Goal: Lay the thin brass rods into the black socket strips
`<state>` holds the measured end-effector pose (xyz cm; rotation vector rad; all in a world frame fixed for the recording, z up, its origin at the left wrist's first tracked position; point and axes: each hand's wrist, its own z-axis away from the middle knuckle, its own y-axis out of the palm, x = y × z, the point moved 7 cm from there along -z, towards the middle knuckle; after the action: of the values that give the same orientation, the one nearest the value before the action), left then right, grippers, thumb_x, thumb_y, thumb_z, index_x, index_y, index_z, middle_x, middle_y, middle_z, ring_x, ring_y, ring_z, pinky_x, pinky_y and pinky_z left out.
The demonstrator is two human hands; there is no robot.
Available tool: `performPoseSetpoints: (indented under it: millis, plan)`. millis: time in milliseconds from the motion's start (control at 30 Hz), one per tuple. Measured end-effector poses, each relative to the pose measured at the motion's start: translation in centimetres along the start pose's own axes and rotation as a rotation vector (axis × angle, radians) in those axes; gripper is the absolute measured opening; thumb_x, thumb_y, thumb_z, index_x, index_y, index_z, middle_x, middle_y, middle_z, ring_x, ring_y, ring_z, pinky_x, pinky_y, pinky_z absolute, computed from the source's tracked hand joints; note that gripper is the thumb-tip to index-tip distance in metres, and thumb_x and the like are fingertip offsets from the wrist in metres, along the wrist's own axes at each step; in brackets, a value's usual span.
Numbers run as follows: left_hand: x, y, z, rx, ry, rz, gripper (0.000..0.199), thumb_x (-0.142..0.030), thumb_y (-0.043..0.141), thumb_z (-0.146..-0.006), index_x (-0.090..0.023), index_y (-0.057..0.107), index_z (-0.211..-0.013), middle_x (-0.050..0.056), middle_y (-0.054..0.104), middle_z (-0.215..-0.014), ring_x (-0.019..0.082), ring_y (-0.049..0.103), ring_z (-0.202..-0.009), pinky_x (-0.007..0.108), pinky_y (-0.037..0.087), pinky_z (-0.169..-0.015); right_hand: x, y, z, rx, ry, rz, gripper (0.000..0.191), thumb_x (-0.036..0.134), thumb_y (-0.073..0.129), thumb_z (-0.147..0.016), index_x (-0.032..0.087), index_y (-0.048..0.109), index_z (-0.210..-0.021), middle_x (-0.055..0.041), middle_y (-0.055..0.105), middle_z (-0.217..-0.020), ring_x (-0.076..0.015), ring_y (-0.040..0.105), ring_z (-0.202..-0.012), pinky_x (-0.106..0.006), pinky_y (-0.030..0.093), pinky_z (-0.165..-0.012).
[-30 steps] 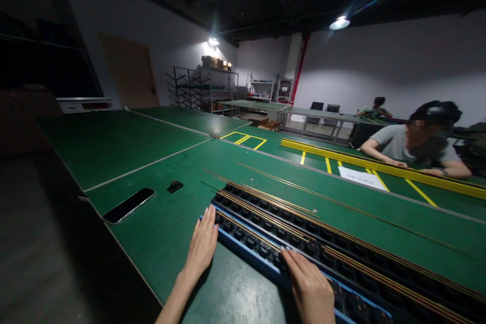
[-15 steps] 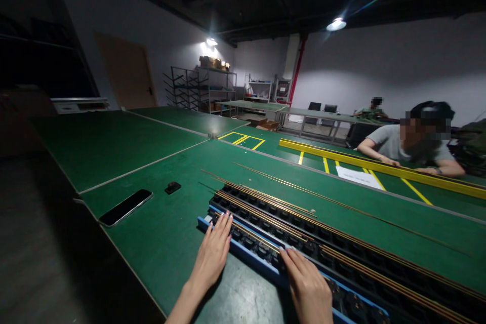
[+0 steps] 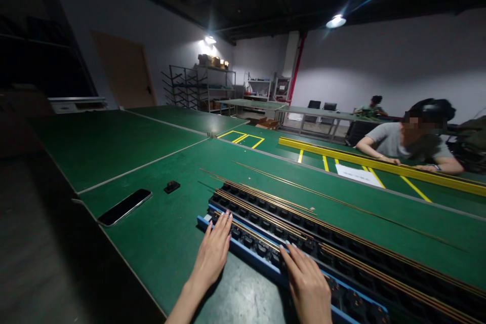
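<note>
A blue-edged track (image 3: 250, 257) with a row of black fittings inside lies across the near side of the green table. Thin brass-coloured rods (image 3: 254, 234) run lengthwise along it. My left hand (image 3: 214, 248) rests flat over the track's left end, fingers stretched out and touching the rods. Further right, my right hand (image 3: 307, 278) lies across the same track, its fingertips on the rods and its thumb hidden. Behind it, parallel black tracks (image 3: 228, 201) carry more brass-coloured rods (image 3: 364, 261).
A phone (image 3: 125, 206) and a small black part (image 3: 172, 187) lie to the left on the green table (image 3: 178, 228). Long loose rods (image 3: 326, 195) stretch behind the tracks. Across the table, a person (image 3: 413, 142) leans over a yellow rail (image 3: 341, 159) near a white paper (image 3: 359, 175).
The view has shifted very slightly. Both hands keep their places on the track, with no clear movement of the rods.
</note>
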<state>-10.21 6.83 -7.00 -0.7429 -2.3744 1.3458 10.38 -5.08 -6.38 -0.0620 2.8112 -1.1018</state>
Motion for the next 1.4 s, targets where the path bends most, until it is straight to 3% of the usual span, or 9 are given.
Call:
performPoseSetpoints:
  millis: [500,1400]
  plan:
    - [-0.08,-0.23,-0.19,-0.013,0.016,-0.027,0.057,-0.018,0.029,-0.095,-0.020,0.007,-0.147,0.006,0.029,-0.149,0.019,0.030,-0.136,0.043,0.037,-0.106,0.01,0.07,-0.22,0.032,0.066,-0.023,0.052,0.006,0.038,-0.080,0.025,0.056,-0.125,-0.0014,0.061,-0.124,-0.0198,0.056,-0.113,-0.036,0.039,-0.096]
    - [0.05,-0.30,-0.15,-0.013,0.027,-0.002,0.058,-0.019,0.030,-0.095,-0.021,0.005,-0.147,0.007,0.031,-0.149,0.019,0.030,-0.136,0.043,0.033,-0.108,-0.15,-0.03,-0.08,-0.031,0.054,-0.042,0.038,0.017,0.038,-0.090,0.024,0.060,-0.121,-0.0040,0.063,-0.121,-0.0205,0.058,-0.111,-0.037,0.039,-0.097]
